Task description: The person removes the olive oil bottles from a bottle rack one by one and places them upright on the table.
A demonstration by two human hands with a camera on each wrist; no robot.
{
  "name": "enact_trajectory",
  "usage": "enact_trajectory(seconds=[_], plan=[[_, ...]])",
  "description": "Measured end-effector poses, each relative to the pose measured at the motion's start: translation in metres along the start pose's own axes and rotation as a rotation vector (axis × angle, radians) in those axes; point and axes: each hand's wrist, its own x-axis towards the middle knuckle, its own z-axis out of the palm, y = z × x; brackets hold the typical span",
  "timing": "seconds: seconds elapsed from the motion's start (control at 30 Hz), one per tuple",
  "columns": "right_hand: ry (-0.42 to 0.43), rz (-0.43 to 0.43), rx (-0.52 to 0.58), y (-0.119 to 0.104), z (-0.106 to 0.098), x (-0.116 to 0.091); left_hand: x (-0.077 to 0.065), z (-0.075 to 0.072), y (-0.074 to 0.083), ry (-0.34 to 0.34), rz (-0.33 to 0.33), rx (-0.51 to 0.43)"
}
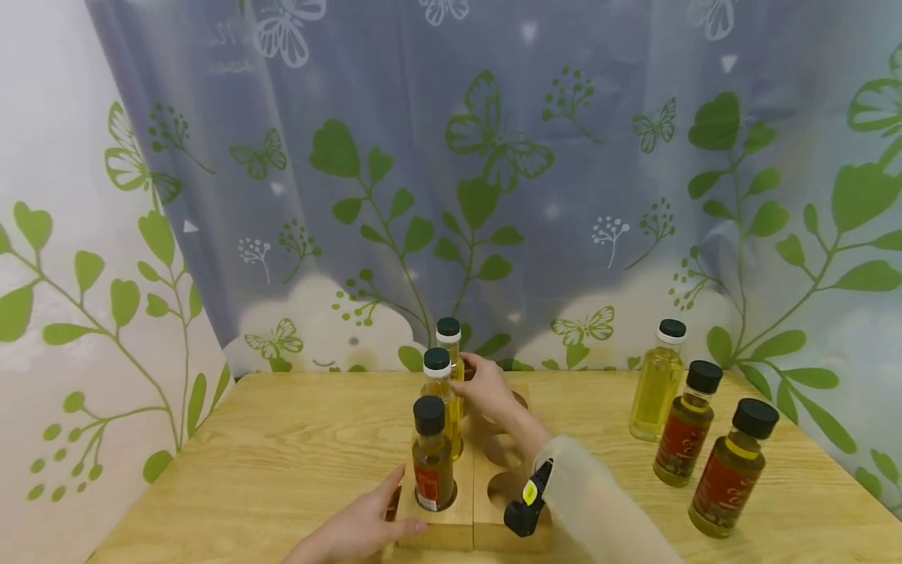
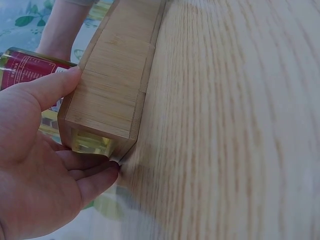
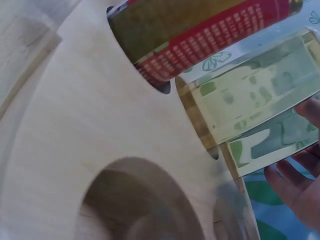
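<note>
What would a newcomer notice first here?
The butterfly-printed curtain fills the background. Below, three bottles line up along a wooden rack, the right hand gripping the farthest, the left hand at the rack's near corner. Three more bottles stand on the table to the right.

Bottles (image 1: 431,460) along a wooden rack (image 1: 447,534)
Nearest, a red-labelled, black-capped one sits upright; behind it, two green-capped bottles (image 1: 437,377) of yellow liquid.
</note>
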Motion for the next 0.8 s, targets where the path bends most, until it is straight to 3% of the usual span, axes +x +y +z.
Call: enact_trajectory(seconds=[0.1, 0.43, 0.8], plan=[[0.021, 0.000, -0.006, -0.004, -0.001, 0.000, 0.005, 0.000, -0.010, -0.005, -0.003, 0.016], [0.081, -0.037, 0.004, -0.015, -0.021, 0.003, 0.003, 0.000, -0.007, 0.007, -0.006, 0.000], [0.079, 0.000, 0.018, -0.022, -0.054, 0.006, 0.004, -0.001, -0.008, -0.020, 0.020, -0.014]])
